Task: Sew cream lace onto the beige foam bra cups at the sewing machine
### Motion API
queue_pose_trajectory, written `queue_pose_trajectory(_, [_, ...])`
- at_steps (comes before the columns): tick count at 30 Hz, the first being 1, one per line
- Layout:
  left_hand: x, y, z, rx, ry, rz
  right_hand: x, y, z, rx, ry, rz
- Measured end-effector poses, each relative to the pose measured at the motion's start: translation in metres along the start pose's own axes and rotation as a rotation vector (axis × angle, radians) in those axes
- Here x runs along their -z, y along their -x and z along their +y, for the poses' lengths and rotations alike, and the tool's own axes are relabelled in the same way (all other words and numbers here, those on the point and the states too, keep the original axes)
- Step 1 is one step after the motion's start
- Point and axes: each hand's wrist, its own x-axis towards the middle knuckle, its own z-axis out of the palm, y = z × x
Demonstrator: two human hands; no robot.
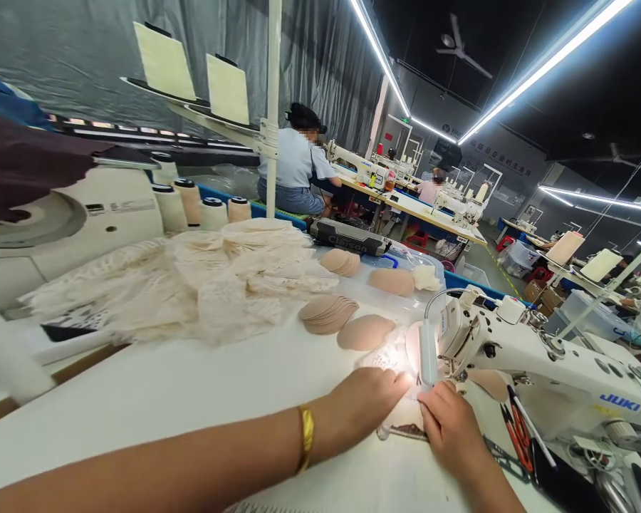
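Under the lit lamp (428, 356), beside the needle end, I have L hand (368, 395) and R hand (451, 420) both on the pale fabric (403, 415); L fingers bunched tog., R thumb and fingers slightly apart. Can't tell if either pinches or just presses. Fabric's near edge, w/ dark strip, shows betw. the hands. Sewing machine (550, 356) crowds R hand's far and R side; scissors (518, 433) lie near, R of that wrist, so tight there. Beyond L hand: beige pads (328, 315), stacked; cream cloth heap (219, 278) farther L. I get most room on white tabletop (154, 406), L of grip.
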Motion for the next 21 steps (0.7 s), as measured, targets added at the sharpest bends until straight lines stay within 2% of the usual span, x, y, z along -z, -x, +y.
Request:
queue_pose_trajectory(2, [-0.002, -0.018, 0.0, 0.05, -0.08, -0.038, 0.007, 0.001, 0.001, -0.066, -0.01, -0.005])
queue_pose_trajectory(5, [-0.006, -0.032, 0.019, -0.021, -0.103, -0.092, 0.022, 0.005, 0.002, -0.25, -0.195, 0.058])
queue_pose_trajectory(7, [-0.012, -0.027, 0.037, -0.126, -0.085, -0.14, 0.031, 0.009, -0.002, -0.424, -0.502, 0.055])
queue_pose_trajectory(9, [-0.014, -0.013, 0.052, -0.238, -0.056, -0.15, 0.037, 0.015, -0.012, -0.573, -0.859, -0.024])
queue_pose_trajectory(11, [-0.008, 0.002, 0.061, -0.374, -0.002, -0.061, 0.04, 0.022, -0.025, -0.639, -1.062, -0.098])
queue_pose_trajectory(12, [-0.002, 0.009, 0.061, -0.441, 0.034, 0.019, 0.041, 0.024, -0.031, -0.628, -1.06, -0.106])
queue_pose_trajectory(14, [0.011, 0.015, 0.056, -0.547, 0.096, 0.199, 0.044, 0.027, -0.041, -0.512, -0.92, -0.095])
queue_pose_trajectory(15, [0.017, 0.015, 0.051, -0.566, 0.111, 0.277, 0.047, 0.026, -0.044, -0.426, -0.837, -0.111])
queue_pose_trajectory(17, [0.022, 0.009, 0.035, -0.531, 0.089, 0.344, 0.053, 0.02, -0.04, -0.29, -0.73, -0.203])
queue_pose_trajectory(19, [0.019, -0.001, 0.016, -0.445, 0.01, 0.34, 0.058, 0.009, -0.026, -0.312, -0.655, -0.274])
queue_pose_trajectory(21, [0.011, -0.013, -0.002, -0.374, -0.077, 0.348, 0.056, -0.006, -0.005, -0.466, -0.507, -0.183])
